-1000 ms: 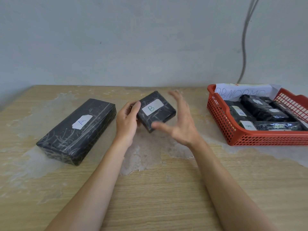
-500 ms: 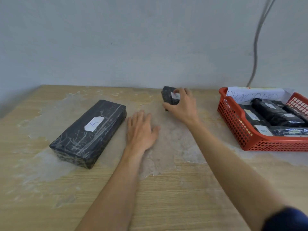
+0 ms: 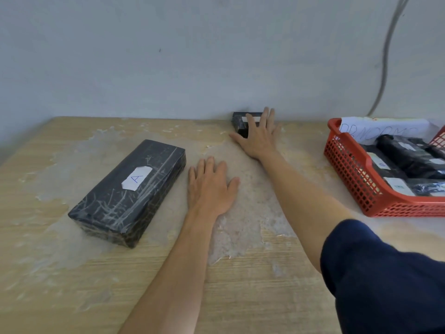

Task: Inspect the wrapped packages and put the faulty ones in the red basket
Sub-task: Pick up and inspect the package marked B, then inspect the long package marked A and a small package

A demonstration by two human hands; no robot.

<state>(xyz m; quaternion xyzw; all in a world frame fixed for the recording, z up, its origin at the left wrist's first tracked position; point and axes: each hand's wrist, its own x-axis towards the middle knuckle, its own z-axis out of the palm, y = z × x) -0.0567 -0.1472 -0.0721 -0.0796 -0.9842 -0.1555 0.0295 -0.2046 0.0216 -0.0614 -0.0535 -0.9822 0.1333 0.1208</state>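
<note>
Wrapped packages lay in three places. One small wrapped package [image 3: 240, 122], black with a white label partly hidden, sat at the far edge of the surface [image 3: 240, 297], right against the wall [image 3: 192, 56]. The right hand [image 3: 258, 138] rested on it with fingers straight and spread, palm down, the thumb reaching out to the left; it pressed or touched the package rather than curling round it. A dark blue sleeve [image 3: 385, 273] covered the upper part of that arm.

The left hand [image 3: 210, 186] lay flat on the surface, palm down, fingers extended and holding nothing. It sat just beside the near right side of a large wrapped package [image 3: 130, 191], apart from it. That package was long and black, lying flat and angled, with a white label [image 3: 136, 178] on top marked "A".

At the right edge stood the red basket [image 3: 349, 169], well apart from both hands. Inside it lay several black wrapped packages [image 3: 407, 157] with white labels, and a sheet of paper [image 3: 382, 128] with faint handwriting leaned at its far end. A grey cable [image 3: 385, 56] ran down the wall behind the basket.
</note>
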